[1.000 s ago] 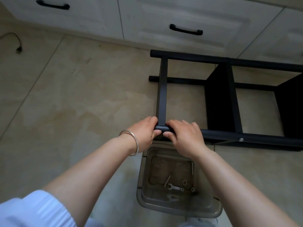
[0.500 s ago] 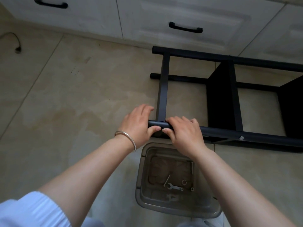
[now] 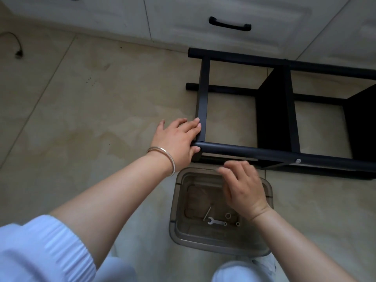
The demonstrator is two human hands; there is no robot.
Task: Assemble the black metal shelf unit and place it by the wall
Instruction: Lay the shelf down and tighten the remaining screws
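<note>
The black metal shelf frame (image 3: pixel 264 153) lies on its side on the tiled floor, against the white cabinets, with two dark shelf panels (image 3: pixel 270 115) fixed between its tubes. My left hand (image 3: pixel 177 141) holds its near left corner. The fingers lie along the flat end bar (image 3: pixel 202 98) and the thumb hooks under the end of the near tube. My right hand (image 3: pixel 244 188) hovers just in front of that tube, above a clear bin, blurred. Its fingers are loosely bent and hold nothing.
A clear plastic bin (image 3: pixel 203 244) stands on the floor between my knees, with a small wrench (image 3: pixel 215 222), a hex key and washers inside. White cabinet drawers with black handles (image 3: pixel 230 25) run along the back. A cable end (image 3: pixel 18 51) lies far left.
My right hand has let go of the near tube and drawn back over the bin. My left hand has slid up onto the corner and end bar.
</note>
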